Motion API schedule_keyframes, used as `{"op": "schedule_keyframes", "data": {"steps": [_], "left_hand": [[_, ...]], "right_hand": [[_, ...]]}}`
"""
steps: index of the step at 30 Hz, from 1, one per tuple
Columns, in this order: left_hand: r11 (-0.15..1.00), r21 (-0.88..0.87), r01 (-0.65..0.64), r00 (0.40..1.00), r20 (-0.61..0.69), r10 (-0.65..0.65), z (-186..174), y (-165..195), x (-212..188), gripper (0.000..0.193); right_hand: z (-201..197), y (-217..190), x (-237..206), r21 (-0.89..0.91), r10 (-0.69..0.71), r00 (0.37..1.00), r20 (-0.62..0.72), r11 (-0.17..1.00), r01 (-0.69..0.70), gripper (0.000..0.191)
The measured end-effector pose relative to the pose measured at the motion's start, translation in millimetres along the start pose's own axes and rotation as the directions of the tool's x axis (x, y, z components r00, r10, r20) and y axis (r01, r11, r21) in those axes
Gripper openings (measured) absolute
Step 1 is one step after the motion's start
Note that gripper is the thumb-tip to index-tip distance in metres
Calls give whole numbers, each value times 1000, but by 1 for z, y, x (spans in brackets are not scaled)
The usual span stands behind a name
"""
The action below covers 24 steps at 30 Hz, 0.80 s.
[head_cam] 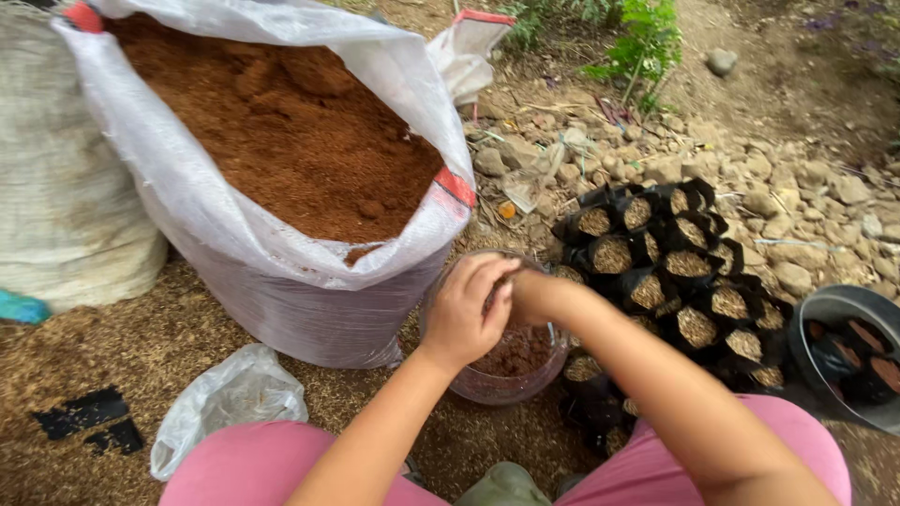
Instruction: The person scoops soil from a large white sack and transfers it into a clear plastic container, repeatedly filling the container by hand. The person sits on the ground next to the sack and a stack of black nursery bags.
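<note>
Both hands are held together over a clear round plastic tub (506, 375) part-filled with reddish-brown crumbly growing medium (520, 351). The left hand (466, 314) is cupped, fingers curled closed, apparently pinching or rubbing some of the medium against the right hand (534, 295) (right hand mostly hidden behind the left, so its grip cannot be told). The tub stands on the ground, touching the base of a big white woven sack (272, 234) that is open and heaped with the same medium. Just to the right, a cluster of small black plastic nursery bags (684, 281) is seen, filled with tan husk-like mix.

Judgement: lumps are best crumbled low over the tub so that the fall is caught inside the rim, not on the ground. Hands should be kept centred, away from the sack's sagging lip. A dark round basin (844, 309) sits far right, a crumpled clear plastic bag (230, 398) lower left.
</note>
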<state>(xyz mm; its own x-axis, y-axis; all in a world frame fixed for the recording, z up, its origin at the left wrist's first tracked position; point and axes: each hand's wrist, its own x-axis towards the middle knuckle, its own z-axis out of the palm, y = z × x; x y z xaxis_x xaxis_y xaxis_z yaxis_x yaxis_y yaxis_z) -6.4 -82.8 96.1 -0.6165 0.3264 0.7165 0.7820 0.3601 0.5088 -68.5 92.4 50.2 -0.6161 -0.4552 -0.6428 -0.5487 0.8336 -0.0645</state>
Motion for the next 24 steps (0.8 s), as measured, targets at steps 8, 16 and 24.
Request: {"op": "schedule_keyframes", "data": {"steps": [8,16,24], "left_hand": [[955,-88,284,825,-485,-290,-91,-87,132,42],[721,69,690,617,-576,-536,-125,-177,119,58],[686,87,722,596,-583,-553,-157,-172,110,46]], "right_hand": [[-191,-7,-67,479,5,677,-736,711,515,40],[-248,-46,121,773,260,765,-589,459,439,67],[-261,-82,149,936,568,765,-302,331,123,75]]}}
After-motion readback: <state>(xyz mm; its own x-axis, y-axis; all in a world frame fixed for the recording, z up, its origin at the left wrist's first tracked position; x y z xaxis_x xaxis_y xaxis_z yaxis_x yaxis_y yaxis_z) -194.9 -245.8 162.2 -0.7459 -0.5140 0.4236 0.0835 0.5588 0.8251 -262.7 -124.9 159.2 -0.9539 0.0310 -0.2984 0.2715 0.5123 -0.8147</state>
